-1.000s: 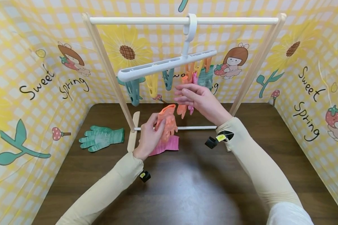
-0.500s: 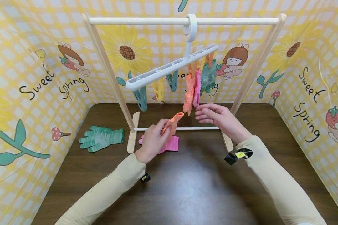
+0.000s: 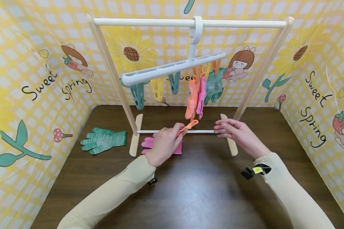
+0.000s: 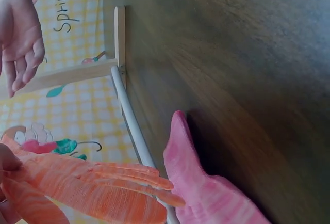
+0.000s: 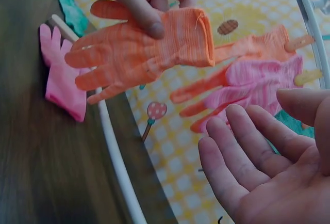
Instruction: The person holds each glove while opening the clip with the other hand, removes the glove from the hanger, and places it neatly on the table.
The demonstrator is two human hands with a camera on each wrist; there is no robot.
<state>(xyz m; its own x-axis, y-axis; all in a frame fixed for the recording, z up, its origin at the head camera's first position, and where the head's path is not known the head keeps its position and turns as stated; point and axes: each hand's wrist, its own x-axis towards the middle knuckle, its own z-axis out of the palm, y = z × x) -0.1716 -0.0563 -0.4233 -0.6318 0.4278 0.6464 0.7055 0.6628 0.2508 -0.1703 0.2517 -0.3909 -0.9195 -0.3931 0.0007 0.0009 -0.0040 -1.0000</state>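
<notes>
An orange knit glove (image 5: 139, 51) is pinched near its cuff between the thumb and fingers of my left hand (image 3: 167, 142), in front of the rack. My right hand (image 3: 237, 133) is held to the right with relaxed fingers and nothing in it. Above and between the hands, a white hanger (image 3: 172, 67) carries another orange glove (image 3: 192, 98), a pink glove (image 3: 201, 100) and a green glove (image 3: 214, 87) on clips. Toward its left end, teal clips (image 3: 137, 96) and a yellow clip (image 3: 158, 90) hang without gloves. Partly hidden behind my left hand, a pink glove (image 4: 198, 182) lies on the table.
A green glove (image 3: 103, 141) lies flat at the table's left. The wooden rack (image 3: 109, 68) has a white top bar (image 3: 143, 22) and a low white crossbar (image 3: 206, 131). Printed yellow checked cloth (image 3: 318, 79) walls the table (image 3: 206, 197) at the back and sides.
My left hand has moved right and slightly down with the orange glove, which has turned edge-on in the head view. My right hand has drawn away from the hanging gloves, down and right. The hanger has swung.
</notes>
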